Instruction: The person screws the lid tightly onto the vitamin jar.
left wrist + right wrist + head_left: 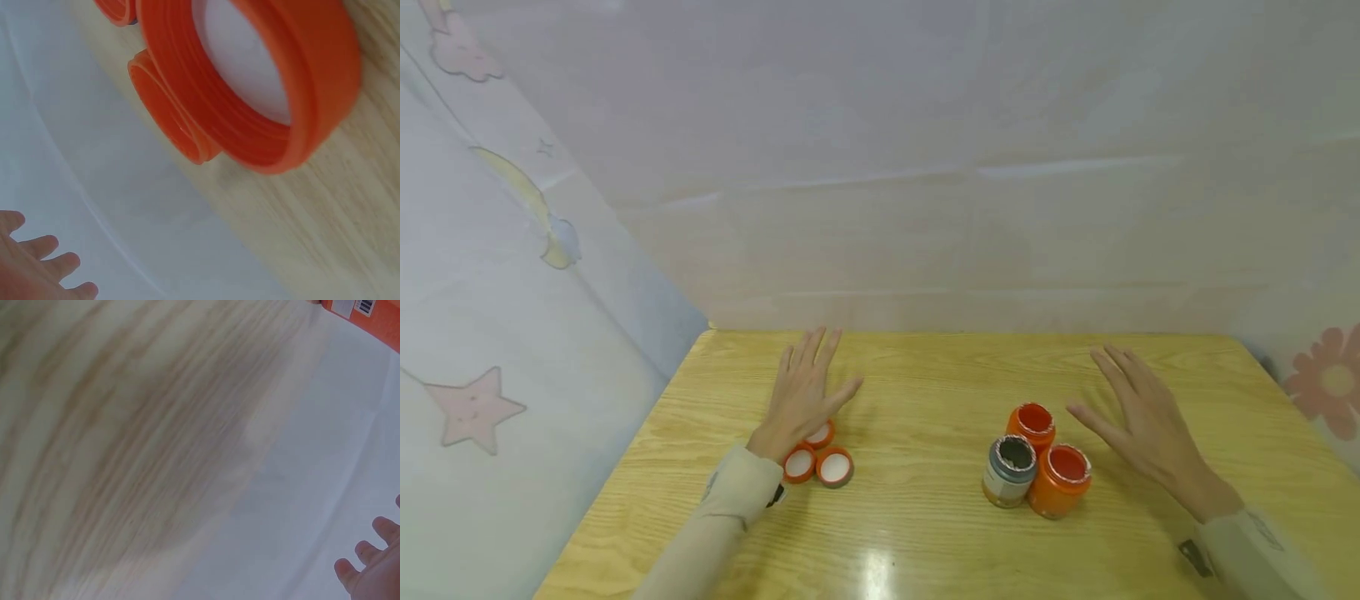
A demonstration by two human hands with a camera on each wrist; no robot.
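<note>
Standing clustered, three jars [1045, 482], two red inside, left grip [797, 395] spread, right grip [1150, 423] spread

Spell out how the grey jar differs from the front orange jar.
Outside: the grey jar has a dark grey neck, while the front orange jar is bright orange.
Inside: the grey jar looks dark, the front orange jar red.
Place: the front orange jar is closer to the right hand than the grey jar.
Shared: both stand upright, uncovered.
</note>
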